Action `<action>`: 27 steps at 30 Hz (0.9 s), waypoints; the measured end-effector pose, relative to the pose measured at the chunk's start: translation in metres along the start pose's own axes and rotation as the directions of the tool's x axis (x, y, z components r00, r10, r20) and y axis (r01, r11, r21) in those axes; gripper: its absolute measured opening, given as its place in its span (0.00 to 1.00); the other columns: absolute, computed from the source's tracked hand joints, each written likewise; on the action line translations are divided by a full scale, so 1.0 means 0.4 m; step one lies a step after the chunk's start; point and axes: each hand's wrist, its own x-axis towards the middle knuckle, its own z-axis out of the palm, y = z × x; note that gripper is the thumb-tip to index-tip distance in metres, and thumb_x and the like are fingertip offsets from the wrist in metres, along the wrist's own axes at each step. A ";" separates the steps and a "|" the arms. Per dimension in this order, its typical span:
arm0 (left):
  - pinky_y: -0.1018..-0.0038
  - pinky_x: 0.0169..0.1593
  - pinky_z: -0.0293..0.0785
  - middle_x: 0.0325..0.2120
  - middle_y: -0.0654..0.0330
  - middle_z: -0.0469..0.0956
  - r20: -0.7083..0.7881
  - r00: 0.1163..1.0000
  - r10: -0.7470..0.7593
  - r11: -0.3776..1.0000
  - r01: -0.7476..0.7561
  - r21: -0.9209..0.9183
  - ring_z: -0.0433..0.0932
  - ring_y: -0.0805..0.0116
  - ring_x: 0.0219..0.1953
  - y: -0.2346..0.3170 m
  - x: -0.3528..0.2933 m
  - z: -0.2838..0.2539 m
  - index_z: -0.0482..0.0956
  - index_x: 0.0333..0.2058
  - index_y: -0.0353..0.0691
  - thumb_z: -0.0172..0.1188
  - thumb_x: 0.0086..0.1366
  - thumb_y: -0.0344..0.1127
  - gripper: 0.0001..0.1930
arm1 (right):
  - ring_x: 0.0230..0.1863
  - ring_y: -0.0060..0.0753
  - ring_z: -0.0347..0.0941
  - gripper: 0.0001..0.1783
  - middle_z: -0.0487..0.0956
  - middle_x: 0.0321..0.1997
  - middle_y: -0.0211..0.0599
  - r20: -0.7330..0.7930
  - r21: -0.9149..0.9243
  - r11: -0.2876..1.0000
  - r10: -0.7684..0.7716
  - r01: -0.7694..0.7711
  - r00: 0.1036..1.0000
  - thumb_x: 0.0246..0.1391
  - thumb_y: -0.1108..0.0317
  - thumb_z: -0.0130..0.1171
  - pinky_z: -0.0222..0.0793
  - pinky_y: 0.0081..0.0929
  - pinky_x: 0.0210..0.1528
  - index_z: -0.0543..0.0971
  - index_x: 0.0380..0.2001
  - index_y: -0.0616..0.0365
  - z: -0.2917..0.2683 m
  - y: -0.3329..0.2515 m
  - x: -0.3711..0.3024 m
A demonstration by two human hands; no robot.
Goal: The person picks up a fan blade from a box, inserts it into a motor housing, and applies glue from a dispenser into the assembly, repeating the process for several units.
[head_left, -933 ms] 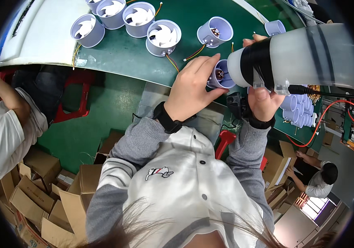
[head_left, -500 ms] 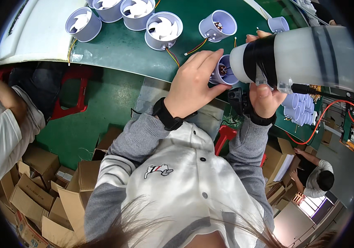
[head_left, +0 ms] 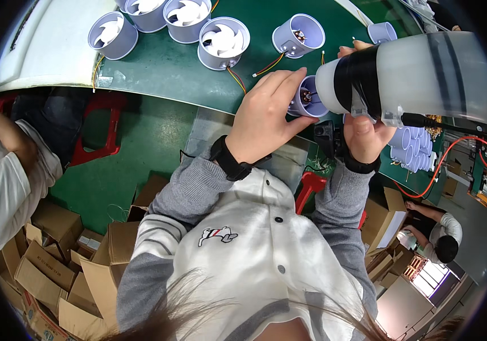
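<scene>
My left hand (head_left: 263, 111) is closed around the side of a lavender round fan housing (head_left: 311, 109), thumb along its near rim. A small motor with copper windings (head_left: 306, 96) shows inside it. My right hand (head_left: 365, 136) grips a thick white cylinder (head_left: 411, 77) wrapped in black tape, with fingers over the far side and the thumb underneath. The cylinder's rounded end sits at the housing's opening and hides its right part. A thin dark line runs between them; I cannot tell whether they touch. Beyond my left hand stands another housing (head_left: 299, 35) with a motor and no blades.
Several housings with white fan blades (head_left: 223, 42) stand at the back left, wires trailing over the green table (head_left: 158, 74). More lavender housings (head_left: 411, 149) are stacked at right, near a red hose (head_left: 439, 170). Cardboard boxes (head_left: 56, 267) and a co-worker (head_left: 19, 153) are at left.
My hands, the housing and the white cylinder hold almost the same place. The view has shifted very slightly. At far right, a person has moved a little, arms shifting near the boxes.
</scene>
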 end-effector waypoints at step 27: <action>0.62 0.37 0.72 0.39 0.50 0.66 -0.157 0.984 -0.080 0.950 0.123 0.288 0.71 0.50 0.37 0.016 0.134 -0.014 0.67 0.50 0.36 0.71 0.42 0.28 0.34 | 0.59 0.58 0.63 0.48 0.60 0.61 0.65 0.031 -0.018 0.991 -0.132 0.132 0.991 0.46 0.51 0.65 0.60 0.51 0.61 0.55 0.61 0.69 -0.151 -0.109 0.047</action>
